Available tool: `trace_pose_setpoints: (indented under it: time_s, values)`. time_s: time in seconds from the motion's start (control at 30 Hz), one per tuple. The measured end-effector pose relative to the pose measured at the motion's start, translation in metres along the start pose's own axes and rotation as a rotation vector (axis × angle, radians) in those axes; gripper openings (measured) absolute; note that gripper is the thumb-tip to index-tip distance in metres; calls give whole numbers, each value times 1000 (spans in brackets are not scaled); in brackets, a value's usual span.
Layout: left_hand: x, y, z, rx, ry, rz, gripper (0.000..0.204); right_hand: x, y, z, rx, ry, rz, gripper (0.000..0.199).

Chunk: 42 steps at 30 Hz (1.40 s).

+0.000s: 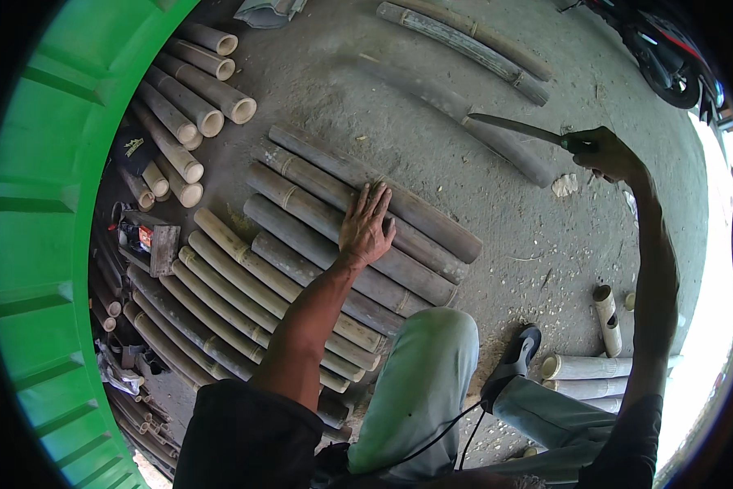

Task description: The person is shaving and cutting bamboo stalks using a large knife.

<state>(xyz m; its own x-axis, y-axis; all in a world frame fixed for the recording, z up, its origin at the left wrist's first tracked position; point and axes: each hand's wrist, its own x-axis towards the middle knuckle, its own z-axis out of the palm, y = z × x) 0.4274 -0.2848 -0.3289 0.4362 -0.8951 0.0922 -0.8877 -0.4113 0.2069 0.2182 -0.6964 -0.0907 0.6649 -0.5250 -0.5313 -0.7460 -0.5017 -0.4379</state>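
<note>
Black-sleeved left hand (368, 226) lies flat on bamboo poles (433, 219); right hand (607, 155) grips a knife (517, 126).
The poles rest side by side on the floor (534, 228); a firm palm should steady them, the knife kept well clear.

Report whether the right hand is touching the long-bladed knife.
Touching: the head view shows the right hand closed around the handle of the long-bladed knife, its blade projecting leftward.

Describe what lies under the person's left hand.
Greyish bamboo poles, laid side by side, lie under the left hand; the patches it covers cannot be seen.
</note>
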Motion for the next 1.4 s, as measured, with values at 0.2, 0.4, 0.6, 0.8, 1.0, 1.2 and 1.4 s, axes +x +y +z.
trace_pose_setpoints:
  time_s: [0.2,0.4,0.6,0.8,1.0,1.2,1.4]
  values:
    - [22,15,11,-35,-19,51,68,12,73,24,-210,310,-87,42]
    - [11,14,7,-6,23,40,70,112,87,45,-273,561,-83,36]
    - [6,13,9,-17,-12,27,71,192,61,31,-376,541,56,29]
    - [12,22,11,-67,-13,37,71,234,76,-4,-501,474,-2,21]
    - [7,2,-5,-32,-32,12,72,100,26,-78,-87,86,-71,42]
    - [13,13,8,-61,-50,25,71,139,63,-45,-297,503,-223,42]
    - [17,14,2,-79,-29,40,73,212,45,-17,-432,581,-28,26]
